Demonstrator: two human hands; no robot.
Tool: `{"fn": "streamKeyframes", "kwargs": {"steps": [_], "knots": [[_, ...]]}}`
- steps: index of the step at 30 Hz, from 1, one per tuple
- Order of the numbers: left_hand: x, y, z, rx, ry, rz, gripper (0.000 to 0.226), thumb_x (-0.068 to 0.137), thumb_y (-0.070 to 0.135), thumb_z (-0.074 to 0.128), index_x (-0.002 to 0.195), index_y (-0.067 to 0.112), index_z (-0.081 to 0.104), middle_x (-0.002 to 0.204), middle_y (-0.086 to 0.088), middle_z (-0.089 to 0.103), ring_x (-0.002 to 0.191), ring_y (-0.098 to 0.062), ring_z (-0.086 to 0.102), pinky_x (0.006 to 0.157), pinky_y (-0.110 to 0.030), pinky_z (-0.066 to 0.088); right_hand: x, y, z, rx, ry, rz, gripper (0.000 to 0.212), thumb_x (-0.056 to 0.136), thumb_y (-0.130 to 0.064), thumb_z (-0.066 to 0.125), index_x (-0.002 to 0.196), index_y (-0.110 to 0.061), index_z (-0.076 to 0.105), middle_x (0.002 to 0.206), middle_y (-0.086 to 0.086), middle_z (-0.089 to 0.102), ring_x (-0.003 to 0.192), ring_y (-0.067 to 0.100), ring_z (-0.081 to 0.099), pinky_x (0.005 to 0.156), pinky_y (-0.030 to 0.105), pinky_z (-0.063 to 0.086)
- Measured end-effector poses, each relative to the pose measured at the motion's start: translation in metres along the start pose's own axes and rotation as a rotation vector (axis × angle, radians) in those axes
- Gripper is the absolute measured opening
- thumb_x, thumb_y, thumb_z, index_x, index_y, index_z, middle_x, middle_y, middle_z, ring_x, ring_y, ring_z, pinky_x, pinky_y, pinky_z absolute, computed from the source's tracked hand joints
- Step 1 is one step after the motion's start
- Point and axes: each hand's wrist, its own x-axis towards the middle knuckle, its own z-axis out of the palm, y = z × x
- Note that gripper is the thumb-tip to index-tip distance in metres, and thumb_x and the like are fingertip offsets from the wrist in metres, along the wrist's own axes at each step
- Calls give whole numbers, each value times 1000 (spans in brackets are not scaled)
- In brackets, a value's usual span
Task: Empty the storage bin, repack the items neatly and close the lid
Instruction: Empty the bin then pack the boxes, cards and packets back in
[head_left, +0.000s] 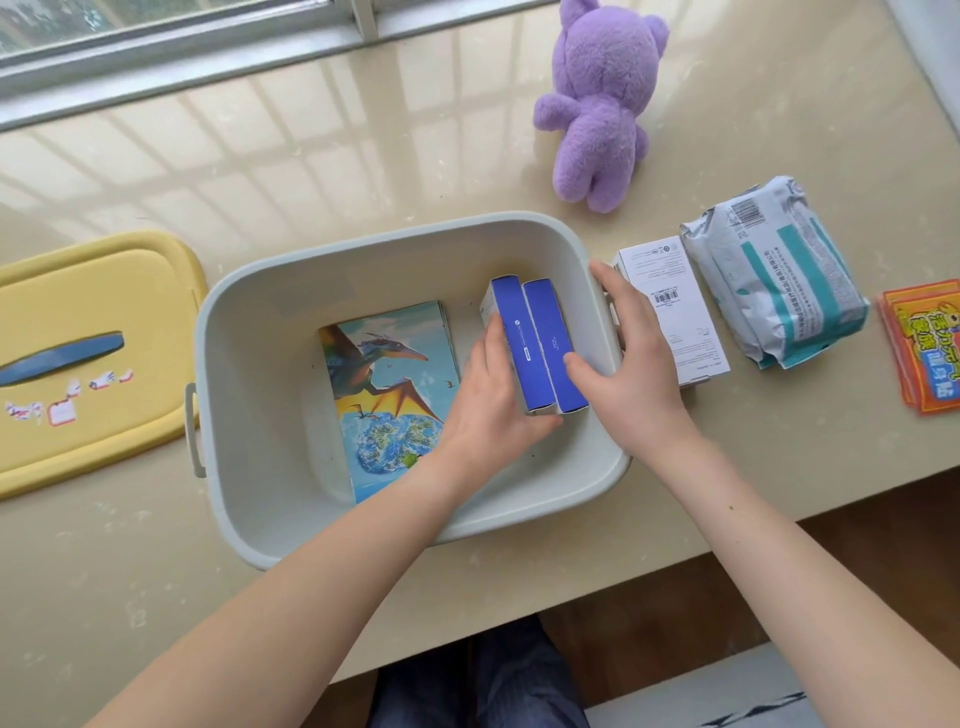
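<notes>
On the table (363, 171), the yellow lid (88, 358) is lying flat at far left, just beside the open grey storage bin (249, 322), in which a dinosaur picture book (387, 384) is resting. Two blue boxes (540, 345) are being gripped inside the bin between the left hand (493, 400) and right hand (631, 358). Further right, a white box (675, 306), a wipes pack (774, 275), orange packets (924, 353) and, behind them, a purple plush toy (602, 104) are lying outside it.

Bright daylight from the window (171, 31) at top; window-frame reflections glare across the glossy countertop (322, 150). Shadows soft, faint inside the bin (249, 291). Mostly sharp, slight wide-angle bending at edges, compression softness on forearms.
</notes>
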Motion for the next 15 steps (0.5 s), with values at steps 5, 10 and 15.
{"fn": "streamKeyframes", "kwargs": {"steps": [5,10,15], "knots": [[1,-7,-3,-36,57,-34,111,71,35,81,154,16,11,155,3,32,139,-11,34,107,-28,38,-1,0,0,-2,-7,-4,79,79,1,67,148,-20,36,142,-8,44,134,7,39,113,30,31],[2,-9,-3,1,46,-35,113,69,34,84,154,11,12,152,-3,30,138,-15,32,108,-26,33,0,0,0,0,-5,-2,79,78,1,66,148,-19,36,142,-6,45,134,7,39,113,28,31],[-1,-9,-8,-110,35,-95,112,66,41,86,151,20,17,150,4,29,139,-11,30,110,-26,30,0,-1,-1,-2,-7,-3,79,78,2,66,148,-19,36,141,-8,44,134,7,39,113,29,31]]}}
